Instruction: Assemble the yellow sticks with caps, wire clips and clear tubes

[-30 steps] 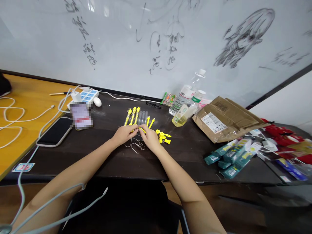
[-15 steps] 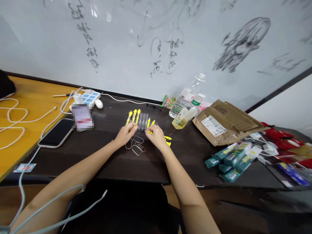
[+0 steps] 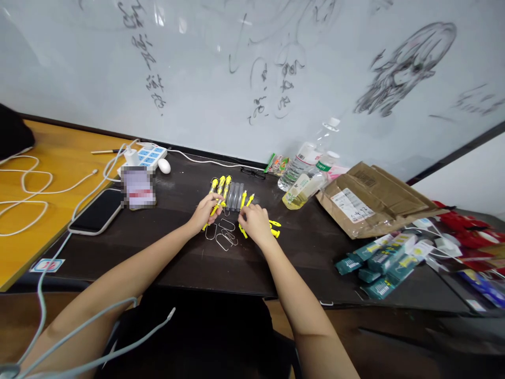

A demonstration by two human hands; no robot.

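Our left hand [image 3: 205,209] sat at the near end of the row [image 3: 221,187] of yellow pens. Its grip was closed round one pen [image 3: 213,215], which slanted from the near side of the palm up towards the row. We judged it was held near the middle, where it balanced and left either end free. Our right hand [image 3: 257,223] lay just beside, knuckles up, fingers curled towards the left. A yellow piece [image 3: 241,230] poked out under it, but we could not tell whether that grip pinched it or merely covered it. Between the hands, wire loops [image 3: 223,235] lay flat on the dark counter [image 3: 177,258]. Clear tubes [image 3: 235,195] lay side by side with the row, probably lined up so nothing rolled and each was within easy reach. Loose yellow caps [image 3: 275,228] lay just right of our right hand. Further off were bottles [image 3: 305,167], a parcel [image 3: 369,197] and green boxes [image 3: 374,258] to the right, and a phone [image 3: 97,210] to the left
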